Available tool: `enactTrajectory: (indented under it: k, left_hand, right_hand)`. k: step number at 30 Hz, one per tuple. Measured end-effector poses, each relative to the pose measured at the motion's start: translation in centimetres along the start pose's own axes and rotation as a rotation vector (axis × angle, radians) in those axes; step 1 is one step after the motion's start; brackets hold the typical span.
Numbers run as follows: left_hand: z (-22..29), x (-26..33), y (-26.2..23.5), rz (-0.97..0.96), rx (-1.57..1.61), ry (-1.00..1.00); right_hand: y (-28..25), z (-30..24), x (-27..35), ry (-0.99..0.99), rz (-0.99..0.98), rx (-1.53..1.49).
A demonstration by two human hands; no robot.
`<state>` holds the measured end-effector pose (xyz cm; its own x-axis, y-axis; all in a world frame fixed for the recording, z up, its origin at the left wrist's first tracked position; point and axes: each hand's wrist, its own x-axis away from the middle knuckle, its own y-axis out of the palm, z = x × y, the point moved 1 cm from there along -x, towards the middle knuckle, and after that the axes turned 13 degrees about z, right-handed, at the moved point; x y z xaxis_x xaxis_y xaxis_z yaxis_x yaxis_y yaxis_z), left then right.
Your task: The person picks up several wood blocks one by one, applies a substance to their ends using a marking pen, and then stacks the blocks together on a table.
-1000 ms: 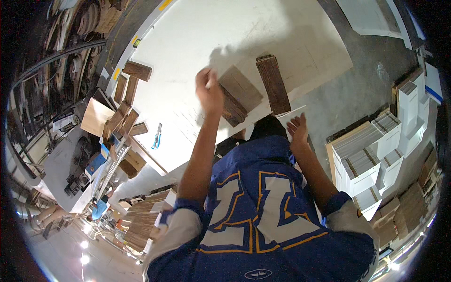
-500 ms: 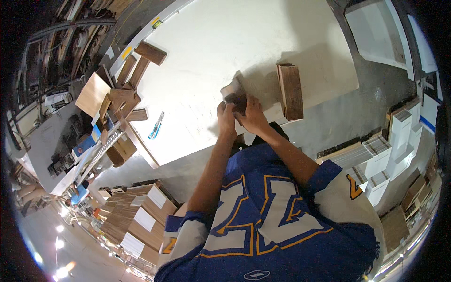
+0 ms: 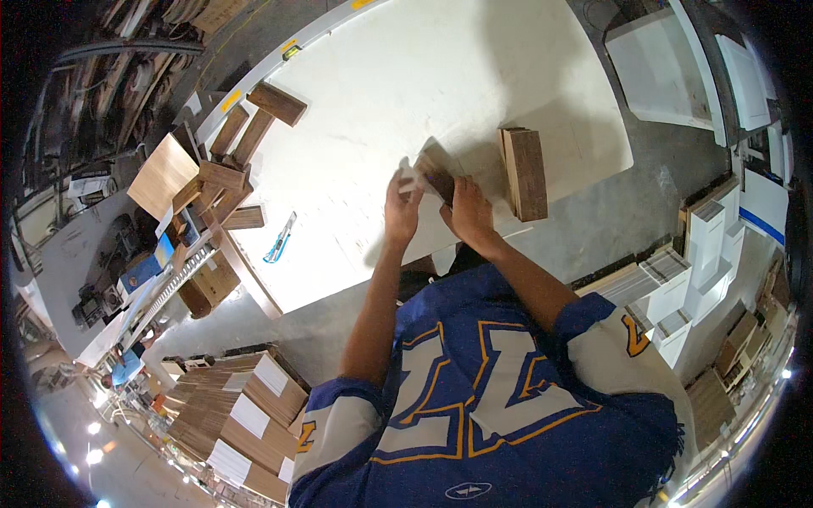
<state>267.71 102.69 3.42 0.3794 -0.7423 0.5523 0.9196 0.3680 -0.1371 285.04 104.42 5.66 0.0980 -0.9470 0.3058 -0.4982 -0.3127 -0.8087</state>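
Both hands meet over the near edge of the white table (image 3: 381, 110). The left hand (image 3: 401, 209) is closed on the pale end of a small dark wood piece (image 3: 434, 172), fingers curled round it. The right hand (image 3: 468, 212) grips the same piece from the other side, thumb and fingers wrapped on its lower edge. The piece is tilted and appears lifted just off the table surface; whether a thin pale sheet is wrapped round its end cannot be told.

Status, as a judgement:
- 1 stack of brown wood planks (image 3: 525, 172) lies just beside the right hand, flat and squared, and reads as finished or waiting stock; which of the 2 cannot be told
- Several loose wood blocks (image 3: 243, 144) lie well apart at the far left edge of the table, untouched
- A blue utility knife (image 3: 279, 239) lies unused on the table, left of the left hand

Handling of the held piece looks mid-step
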Motion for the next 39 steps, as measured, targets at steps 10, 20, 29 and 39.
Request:
enactTrajectory:
  k: [10, 20, 29, 39]
  left_hand:
    - [1.8, -1.3, -2.3, -0.216, -0.562, 0.286]
    - [-0.5, -2.8, -2.0, -0.281, -0.156, 0.206]
    - [7.4, 3.4, -0.1, -0.194, -0.01, -0.083]
    - [9.1, 7.5, 12.4, -0.367, -0.145, 0.311]
  right_hand:
    - [0.7, 1.3, 3.8, -0.108, 0.24, -0.033]
    - [2.0, 1.3, 3.2, 0.047, 0.231, 0.008]
    - [-3.9, 0.5, 6.5, 0.074, 0.176, -0.786]
    - [-12.8, 2.6, 7.4, 0.183, 0.444, -0.509]
